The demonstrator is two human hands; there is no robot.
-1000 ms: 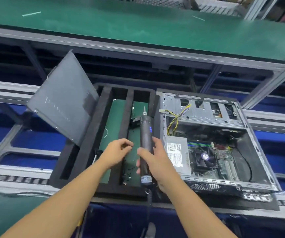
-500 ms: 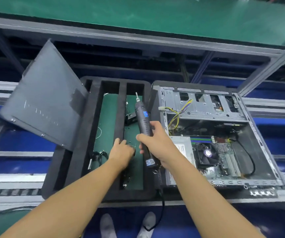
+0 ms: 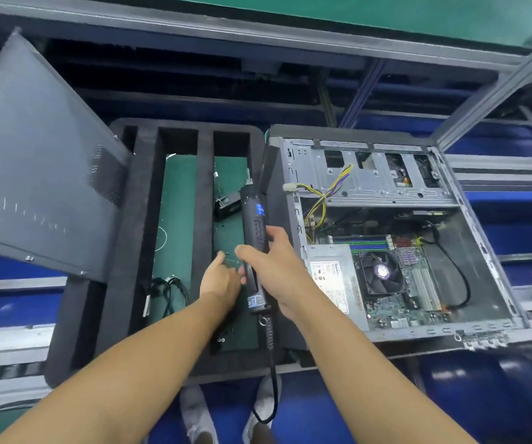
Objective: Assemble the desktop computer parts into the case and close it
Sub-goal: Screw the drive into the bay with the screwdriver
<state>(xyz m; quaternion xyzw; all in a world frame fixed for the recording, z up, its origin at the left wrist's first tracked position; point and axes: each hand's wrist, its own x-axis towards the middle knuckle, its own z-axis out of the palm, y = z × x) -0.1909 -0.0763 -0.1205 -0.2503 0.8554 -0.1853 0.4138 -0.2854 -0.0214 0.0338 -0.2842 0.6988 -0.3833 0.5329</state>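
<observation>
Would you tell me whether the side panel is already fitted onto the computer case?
No, the side panel stands tilted left of the foam tray, while the computer case lies open.

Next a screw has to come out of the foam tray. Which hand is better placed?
Left. The left hand is down in the foam tray's right compartment, near the screws; the right hand grips the screwdriver.
</observation>
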